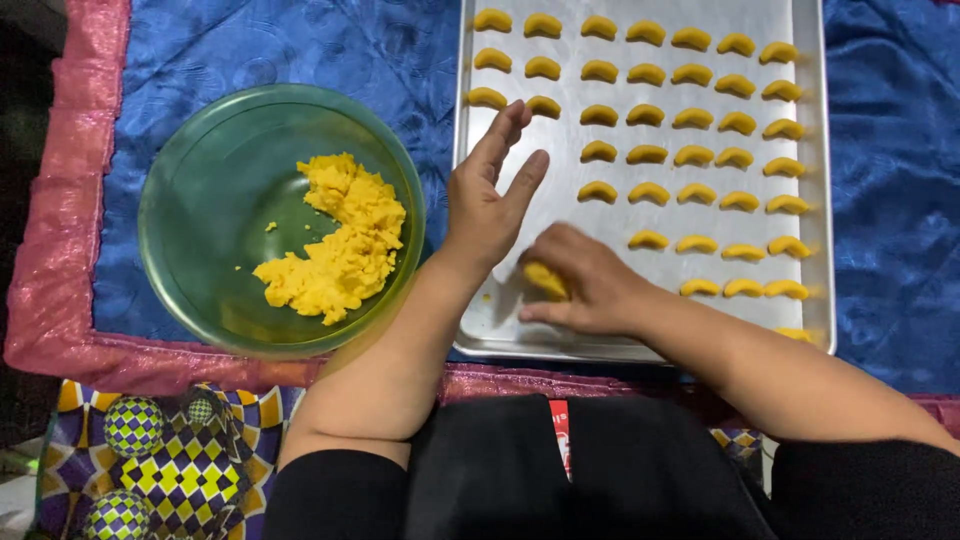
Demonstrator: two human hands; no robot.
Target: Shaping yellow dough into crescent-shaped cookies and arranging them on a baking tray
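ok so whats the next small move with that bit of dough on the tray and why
Probably finish curving the dough piece under the right hand into a crescent and set it in the unfilled row on the tray, since the other crescents line up there.

Setting: a home, baking done by hand at floor level. Evidence: a metal baking tray [640, 215] with rows of small yellow crescent dough pieces [645, 155] lies on a blue patterned cloth [300, 50] with a pink border [60, 230]; beside it a green glass bowl [200, 180] of loose yellow dough [345, 245]; a chequered fabric [170, 460] at the lower left. No shop or factory equipment in view.
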